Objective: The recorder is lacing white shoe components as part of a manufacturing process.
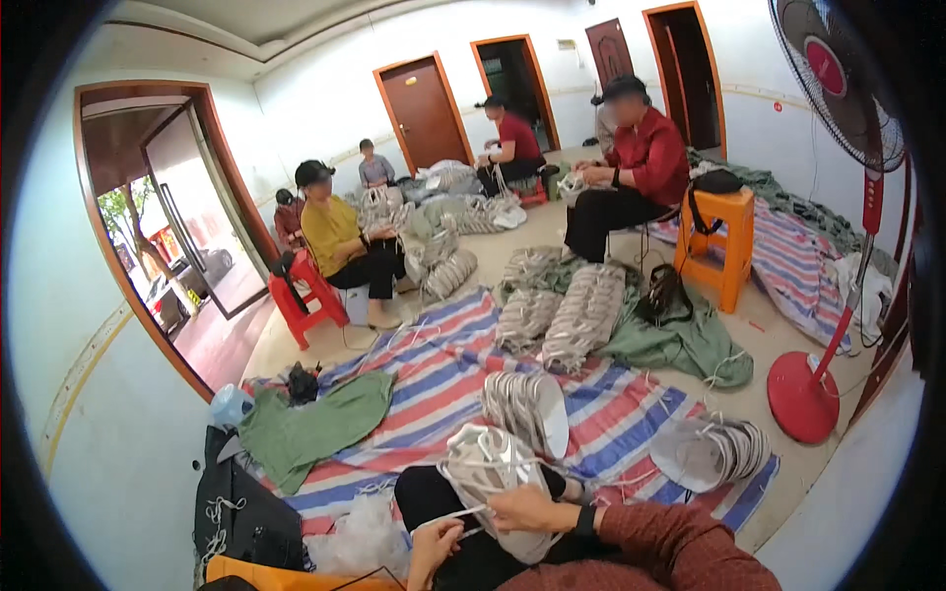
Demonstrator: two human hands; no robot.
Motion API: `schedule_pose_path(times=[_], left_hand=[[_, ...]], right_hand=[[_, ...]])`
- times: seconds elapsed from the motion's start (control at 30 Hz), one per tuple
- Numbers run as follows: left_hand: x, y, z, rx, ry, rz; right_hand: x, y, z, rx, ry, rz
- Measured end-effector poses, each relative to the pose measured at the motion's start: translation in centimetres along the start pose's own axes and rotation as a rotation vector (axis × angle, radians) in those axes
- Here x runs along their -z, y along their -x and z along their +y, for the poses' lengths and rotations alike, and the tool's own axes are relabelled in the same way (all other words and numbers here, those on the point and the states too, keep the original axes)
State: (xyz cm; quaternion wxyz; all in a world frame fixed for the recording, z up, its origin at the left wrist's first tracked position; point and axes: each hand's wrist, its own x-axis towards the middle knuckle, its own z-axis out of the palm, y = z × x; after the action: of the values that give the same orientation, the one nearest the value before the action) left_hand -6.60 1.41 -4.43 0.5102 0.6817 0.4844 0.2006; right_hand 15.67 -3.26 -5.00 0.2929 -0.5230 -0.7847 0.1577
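Observation:
A white and beige shoe upper rests in my lap across my dark trousers. My right hand is closed on it, fingers curled over its side near the lacing. A white shoelace stretches between the upper and my left hand, which pinches it at the lower edge of the view. Just beyond my knees stands a nested stack of similar uppers. To the right lies a second nested stack, with loose laces about it.
Striped plastic sheeting covers the floor, with a green cloth at left. A red fan and an orange stool stand right. Several people sit farther off among bundled uppers. A clear plastic bag lies beside my left hand.

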Motion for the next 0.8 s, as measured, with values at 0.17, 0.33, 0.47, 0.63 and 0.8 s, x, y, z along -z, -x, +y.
schedule_pose_path(times=[0.17, 0.33, 0.47, 0.63, 0.8], left_hand=[[0.2, -0.1, -0.2, -0.019, 0.066, 0.007], [-0.2, -0.3, 0.2, -0.03, 0.196, -0.05], [-0.4, 0.1, 0.4, -0.108, 0.182, 0.001], [0.0, -0.4, 0.5, 0.025, 0.246, -0.03], [-0.1, -0.4, 0.0, 0.016, 0.197, -0.036]], right_hand=[[-0.1, -0.4, -0.1, 0.031, 0.101, 0.048], [0.1, -0.4, -0.4, 0.052, 0.067, 0.075], [1.0, -0.5, -0.6, -0.034, 0.064, -0.006], [5.1, -1.0, -3.0, -0.213, -0.033, 0.004], [12.5, -0.4, -7.1, 0.013, -0.005, 0.412]])
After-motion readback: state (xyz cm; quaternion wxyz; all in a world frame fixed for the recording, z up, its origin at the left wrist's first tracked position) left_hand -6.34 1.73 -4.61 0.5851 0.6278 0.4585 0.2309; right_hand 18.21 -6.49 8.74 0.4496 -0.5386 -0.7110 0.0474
